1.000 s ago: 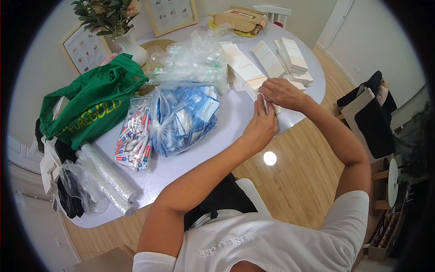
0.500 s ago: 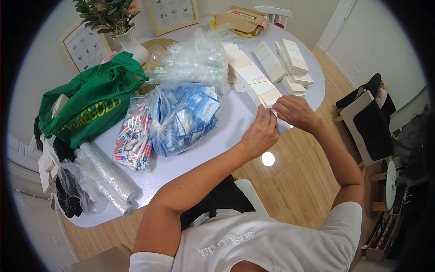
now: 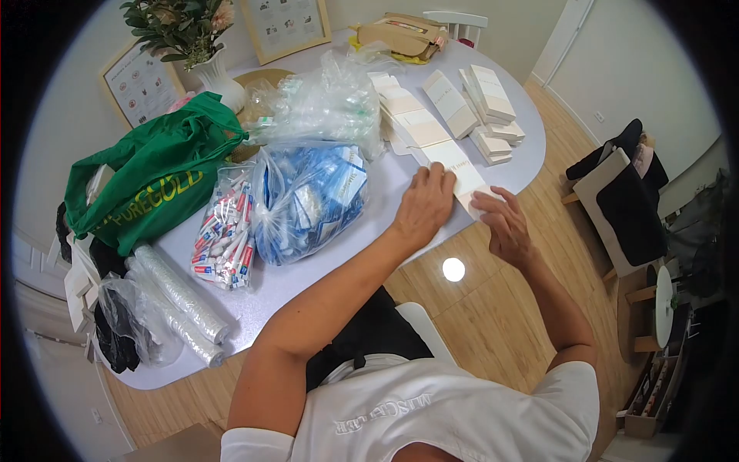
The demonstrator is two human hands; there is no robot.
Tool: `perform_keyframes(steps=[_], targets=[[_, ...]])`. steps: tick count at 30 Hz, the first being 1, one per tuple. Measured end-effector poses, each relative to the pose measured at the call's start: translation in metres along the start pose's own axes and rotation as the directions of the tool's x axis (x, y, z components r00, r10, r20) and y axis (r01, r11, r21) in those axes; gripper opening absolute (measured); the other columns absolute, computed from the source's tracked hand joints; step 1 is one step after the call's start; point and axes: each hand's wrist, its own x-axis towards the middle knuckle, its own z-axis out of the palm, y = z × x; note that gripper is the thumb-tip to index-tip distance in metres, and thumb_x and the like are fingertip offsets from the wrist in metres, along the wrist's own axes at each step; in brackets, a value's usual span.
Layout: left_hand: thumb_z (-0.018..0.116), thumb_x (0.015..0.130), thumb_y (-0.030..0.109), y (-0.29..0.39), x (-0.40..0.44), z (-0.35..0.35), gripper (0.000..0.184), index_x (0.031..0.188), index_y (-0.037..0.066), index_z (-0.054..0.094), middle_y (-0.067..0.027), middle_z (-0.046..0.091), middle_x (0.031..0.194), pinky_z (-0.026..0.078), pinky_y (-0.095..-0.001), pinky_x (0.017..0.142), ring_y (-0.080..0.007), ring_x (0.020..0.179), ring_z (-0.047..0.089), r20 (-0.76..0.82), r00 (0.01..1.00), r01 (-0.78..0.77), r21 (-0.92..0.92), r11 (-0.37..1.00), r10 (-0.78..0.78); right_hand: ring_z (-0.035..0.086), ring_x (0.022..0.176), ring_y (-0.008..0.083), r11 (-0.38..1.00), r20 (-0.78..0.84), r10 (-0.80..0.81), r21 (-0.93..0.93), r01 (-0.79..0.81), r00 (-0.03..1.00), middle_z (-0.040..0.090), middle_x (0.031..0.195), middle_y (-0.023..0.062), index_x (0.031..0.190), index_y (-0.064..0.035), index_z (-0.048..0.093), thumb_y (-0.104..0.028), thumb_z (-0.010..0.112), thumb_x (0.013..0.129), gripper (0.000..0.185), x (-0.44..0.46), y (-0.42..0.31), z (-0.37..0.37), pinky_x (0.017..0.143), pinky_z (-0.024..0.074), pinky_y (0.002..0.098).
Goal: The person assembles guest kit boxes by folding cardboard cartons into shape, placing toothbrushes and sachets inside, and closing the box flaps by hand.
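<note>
A small white box [image 3: 454, 165] lies slanting near the table's front right edge, at the end of a row of flat cream-and-white boxes [image 3: 412, 119]. My left hand [image 3: 427, 199] is closed at its left side, with the fingertips on the box. At the box's near end is my right hand [image 3: 502, 222], thumb and fingers pinching the end at the table edge. Beyond them stand a white box [image 3: 450, 104] and a stack of finished-looking boxes [image 3: 490, 96].
A bag of blue packets [image 3: 312, 200], a bag of small tubes [image 3: 225, 235], a clear plastic bag [image 3: 327, 104] and a green bag [image 3: 162, 173] cover the table's left and middle. Silvery rolls [image 3: 177, 304] lie front left. A vase [image 3: 219, 81] and a brown package [image 3: 400, 37] are behind.
The white box has been drawn out toward the front edge, and more of its face shows. My left hand moved slightly left; my right hand moved nearer, down to the box's near end.
</note>
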Motion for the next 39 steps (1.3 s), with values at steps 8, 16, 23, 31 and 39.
perform_keyframes(steps=[8,16,23,31,39], targets=[[0.059,0.069,-0.001,0.001,0.002,-0.004,0.046,0.112,-0.005,0.045,-0.0187,0.043,0.11,0.05,-0.0381,0.078,-0.0333,0.103,0.047,-0.058,0.988,0.135,-0.135,0.982,-0.144,0.065,0.091,0.0251,0.999,-0.181,-0.025,-0.035,0.019,0.983,0.064,0.089,0.01,0.081,-0.0047,0.046,0.007,0.046,0.075,0.014,-0.006,-0.043,-0.035,0.084,0.0472,0.0437],[0.059,0.071,-0.004,-0.024,0.021,-0.026,0.053,0.123,0.003,0.046,-0.0142,0.048,0.117,0.05,-0.0391,0.081,-0.0335,0.106,0.05,0.056,0.99,0.14,-0.226,0.964,-0.13,0.058,0.069,0.0237,0.992,-0.72,-0.088,-0.129,-0.008,0.688,0.053,0.08,0.0126,0.09,-0.0044,0.04,-0.003,0.041,0.092,0.003,0.036,-0.048,-0.099,0.074,0.0493,0.0375],[0.054,0.091,0.015,-0.028,0.033,-0.156,0.045,0.133,0.006,0.041,-0.0126,0.052,0.116,0.051,-0.0372,0.083,-0.0241,0.095,0.06,0.641,0.767,0.641,-0.767,0.002,-0.026,0.055,0.092,0.0216,0.724,-0.862,0.342,0.495,0.479,0.374,0.054,0.092,0.0094,0.094,-0.0058,0.047,-0.001,0.046,0.092,0.006,0.156,-0.013,-0.087,0.087,0.0475,0.0387],[0.053,0.093,0.017,-0.064,-0.033,-0.246,0.041,0.133,0.014,0.046,-0.0102,0.061,0.092,0.055,-0.0307,0.067,-0.0178,0.073,0.062,-0.059,0.756,0.276,-0.874,0.4,-0.651,0.054,0.099,0.0136,0.271,-0.552,0.617,0.818,0.506,0.561,0.056,0.106,0.0053,0.118,-0.0063,0.049,-0.015,0.057,0.091,0.03,0.31,-0.068,-0.011,0.091,0.0429,0.0334],[0.044,0.064,-0.019,-0.098,-0.074,-0.306,0.082,0.14,0.009,0.034,-0.0087,0.054,0.118,0.048,-0.0296,0.079,-0.0206,0.1,0.057,-0.397,0.892,0.237,0.002,0.971,-0.217,0.058,0.093,0.0142,0.089,-0.212,0.509,0.977,0.193,0.835,0.062,0.104,0.0118,0.112,0.0033,0.052,-0.011,0.06,0.088,0.03,0.348,-0.169,0.062,0.08,0.0471,0.0258]])
